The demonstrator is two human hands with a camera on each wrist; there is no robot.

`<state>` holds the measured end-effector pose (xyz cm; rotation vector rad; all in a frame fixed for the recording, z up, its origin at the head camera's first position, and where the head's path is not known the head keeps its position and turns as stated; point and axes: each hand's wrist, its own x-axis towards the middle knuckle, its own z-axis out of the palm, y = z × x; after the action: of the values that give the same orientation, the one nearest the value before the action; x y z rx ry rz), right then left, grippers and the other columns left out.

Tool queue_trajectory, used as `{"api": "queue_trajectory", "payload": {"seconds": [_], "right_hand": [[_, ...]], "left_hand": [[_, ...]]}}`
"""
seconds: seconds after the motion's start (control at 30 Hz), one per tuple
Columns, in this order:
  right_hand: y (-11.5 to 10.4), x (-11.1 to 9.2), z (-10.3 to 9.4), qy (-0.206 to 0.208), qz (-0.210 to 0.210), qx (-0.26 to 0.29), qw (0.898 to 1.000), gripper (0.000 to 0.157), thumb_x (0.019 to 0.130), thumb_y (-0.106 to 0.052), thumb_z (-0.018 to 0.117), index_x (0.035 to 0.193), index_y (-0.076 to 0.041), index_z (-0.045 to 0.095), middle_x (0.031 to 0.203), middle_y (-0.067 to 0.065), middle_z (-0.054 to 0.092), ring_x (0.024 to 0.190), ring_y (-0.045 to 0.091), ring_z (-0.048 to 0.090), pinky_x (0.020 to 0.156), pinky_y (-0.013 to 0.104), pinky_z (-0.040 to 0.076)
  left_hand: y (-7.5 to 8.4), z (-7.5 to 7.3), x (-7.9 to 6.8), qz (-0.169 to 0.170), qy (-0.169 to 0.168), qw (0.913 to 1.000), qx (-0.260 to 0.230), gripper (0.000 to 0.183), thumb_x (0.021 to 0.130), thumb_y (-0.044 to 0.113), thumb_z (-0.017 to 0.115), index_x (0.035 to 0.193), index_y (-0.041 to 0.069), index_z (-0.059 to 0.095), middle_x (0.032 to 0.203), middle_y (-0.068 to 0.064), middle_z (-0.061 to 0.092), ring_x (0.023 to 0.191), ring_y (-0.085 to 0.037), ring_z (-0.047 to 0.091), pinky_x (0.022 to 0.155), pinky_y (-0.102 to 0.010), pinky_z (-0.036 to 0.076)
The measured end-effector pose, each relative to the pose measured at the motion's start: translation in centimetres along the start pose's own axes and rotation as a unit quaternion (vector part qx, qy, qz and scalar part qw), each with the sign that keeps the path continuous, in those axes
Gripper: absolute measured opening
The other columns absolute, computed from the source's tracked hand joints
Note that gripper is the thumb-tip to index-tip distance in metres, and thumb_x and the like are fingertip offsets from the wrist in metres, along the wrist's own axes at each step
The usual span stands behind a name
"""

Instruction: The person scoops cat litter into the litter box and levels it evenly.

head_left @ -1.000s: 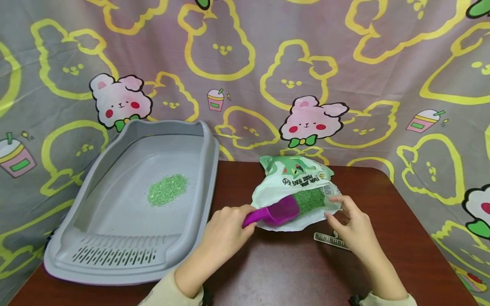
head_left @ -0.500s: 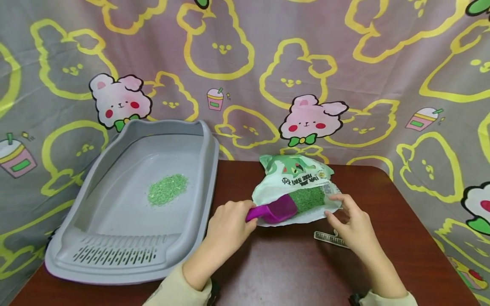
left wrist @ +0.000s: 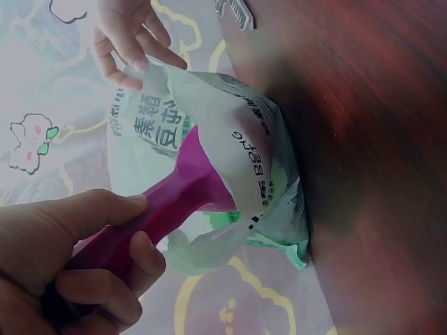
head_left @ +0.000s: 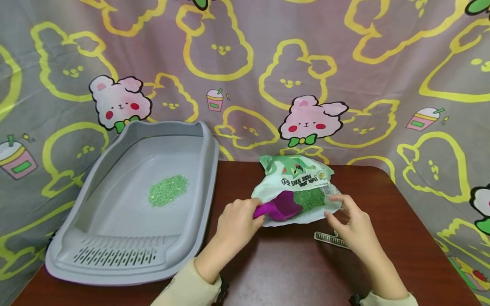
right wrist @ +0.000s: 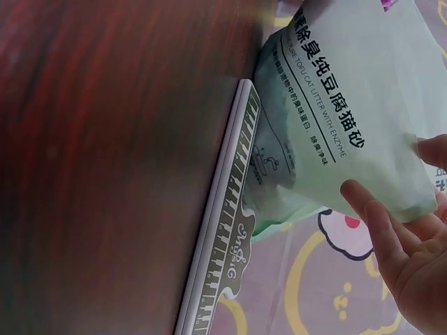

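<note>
From where I'm standing, the person's left hand [head_left: 238,221] has its fingers wrapped around the handle of a purple scoop [head_left: 282,206], with the thumb laid along the top. The scoop's pan sits in the mouth of a pale green and white bag [head_left: 300,178], toward the left side, its front edge right up against the green litter [head_left: 311,199] inside. The right hand [head_left: 355,225] pinches the bag's rim at the right corner between thumb and fingers.

The bag lies near the back of the dark red-brown worktop [head_left: 283,267], and its printing reads as tofu cat litter. Just in front of it, partly behind the right hand, there's a ruler [head_left: 330,239] printed with piano keys and the word "Music".

Over to the left stands a big grey tray [head_left: 126,212] with a slotted front ledge, and a small patch of green pellets [head_left: 167,190] lies on its floor. Behind everything hangs a cloth [head_left: 245,95] covered in cartoon rabbits.
</note>
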<state>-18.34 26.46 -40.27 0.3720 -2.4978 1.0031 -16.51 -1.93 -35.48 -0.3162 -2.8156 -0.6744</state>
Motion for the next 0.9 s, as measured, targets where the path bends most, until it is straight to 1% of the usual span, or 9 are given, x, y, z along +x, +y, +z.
{"api": "queue_trajectory", "payload": {"seconds": [0.1, 0.2, 0.37, 0.53, 0.6, 0.7, 0.77, 0.83, 0.9], "right_hand": [[0.0, 0.0, -0.1, -0.001, 0.003, -0.005, 1.0, 0.039, 0.083, -0.004, 0.076, 0.118, -0.005, 0.059, 0.115, 0.022, 0.07, 0.093, 0.031, 0.072, 0.074, -0.002, 0.04], [0.0, -0.1, -0.1, -0.003, 0.006, -0.013, 1.0, 0.04, 0.083, -0.005, 0.077, 0.119, -0.006, 0.06, 0.114, 0.021, 0.071, 0.087, 0.022, 0.072, 0.073, 0.001, 0.043], [-0.1, 0.0, -0.2, -0.008, 0.004, -0.014, 1.0, 0.04, 0.083, -0.007, 0.077, 0.119, -0.006, 0.059, 0.113, 0.021, 0.071, 0.086, 0.018, 0.071, 0.072, 0.008, 0.048], [-0.3, 0.1, -0.1, -0.007, 0.005, -0.019, 1.0, 0.04, 0.083, -0.008, 0.077, 0.118, -0.007, 0.06, 0.108, 0.02, 0.073, 0.08, 0.002, 0.066, 0.071, 0.013, 0.051], [-0.3, 0.2, 0.0, -0.007, 0.006, -0.02, 1.0, 0.039, 0.083, -0.008, 0.077, 0.118, -0.007, 0.059, 0.108, 0.02, 0.073, 0.08, 0.001, 0.066, 0.071, 0.011, 0.05], [-0.3, 0.3, 0.1, -0.008, 0.008, -0.02, 1.0, 0.039, 0.083, -0.008, 0.077, 0.118, -0.007, 0.059, 0.109, 0.02, 0.073, 0.082, 0.008, 0.069, 0.072, 0.006, 0.046], [-0.4, 0.3, 0.1, -0.009, 0.01, -0.021, 1.0, 0.04, 0.083, -0.008, 0.077, 0.119, -0.007, 0.059, 0.111, 0.021, 0.072, 0.084, 0.013, 0.07, 0.072, 0.005, 0.045], [-0.4, 0.3, 0.1, -0.011, 0.012, -0.022, 1.0, 0.04, 0.084, -0.008, 0.077, 0.119, -0.007, 0.059, 0.111, 0.021, 0.072, 0.083, 0.014, 0.071, 0.071, 0.007, 0.047], [-0.4, 0.4, 0.1, -0.014, 0.014, -0.022, 1.0, 0.04, 0.084, -0.008, 0.077, 0.119, -0.007, 0.058, 0.109, 0.022, 0.072, 0.081, 0.015, 0.071, 0.069, 0.013, 0.051]], "left_hand": [[0.1, 0.4, 0.1, 0.001, 0.005, 1.0, 0.004, 0.008, 0.083, 0.023, 0.077, 0.086, 0.023, 0.069, 0.06, 0.005, 0.052, 0.053, -0.019, 0.049, 0.041, -0.03, 0.033], [0.0, 1.2, 0.3, 0.009, 0.009, 0.9999, 0.003, 0.01, 0.084, 0.025, 0.078, 0.087, 0.023, 0.069, 0.061, 0.004, 0.053, 0.052, -0.018, 0.049, 0.04, -0.03, 0.032], [-0.1, 2.1, 0.6, 0.021, 0.013, 0.9996, -0.01, 0.011, 0.085, 0.024, 0.077, 0.088, 0.022, 0.067, 0.06, 0.004, 0.052, 0.051, -0.016, 0.046, 0.04, -0.027, 0.032], [-0.2, 2.4, 1.0, 0.03, 0.014, 0.9994, -0.012, 0.014, 0.086, 0.025, 0.077, 0.096, 0.021, 0.07, 0.067, 0.002, 0.062, 0.051, -0.016, 0.046, 0.04, -0.025, 0.032], [-0.3, 2.6, 1.2, 0.036, 0.015, 0.9992, -0.012, 0.017, 0.086, 0.025, 0.077, 0.101, 0.02, 0.071, 0.07, 0.001, 0.065, 0.051, -0.016, 0.047, 0.04, -0.024, 0.033], [-0.5, 2.8, 1.4, 0.04, 0.02, 0.9989, -0.012, 0.019, 0.085, 0.024, 0.078, 0.103, 0.02, 0.071, 0.072, 0.0, 0.068, 0.051, -0.016, 0.047, 0.04, -0.024, 0.033], [-0.4, 2.9, 1.5, 0.039, 0.019, 0.999, -0.013, 0.02, 0.085, 0.024, 0.078, 0.103, 0.02, 0.071, 0.073, -0.001, 0.069, 0.052, -0.016, 0.047, 0.041, -0.024, 0.033], [-0.4, 2.8, 1.5, 0.033, 0.016, 0.9992, -0.016, 0.02, 0.085, 0.025, 0.078, 0.104, 0.02, 0.071, 0.074, 0.0, 0.069, 0.052, -0.016, 0.047, 0.04, -0.025, 0.034], [-0.4, 2.8, 1.3, 0.027, 0.011, 0.9993, -0.023, 0.02, 0.086, 0.025, 0.077, 0.105, 0.021, 0.071, 0.074, 0.0, 0.068, 0.052, -0.016, 0.048, 0.041, -0.025, 0.034]]}}
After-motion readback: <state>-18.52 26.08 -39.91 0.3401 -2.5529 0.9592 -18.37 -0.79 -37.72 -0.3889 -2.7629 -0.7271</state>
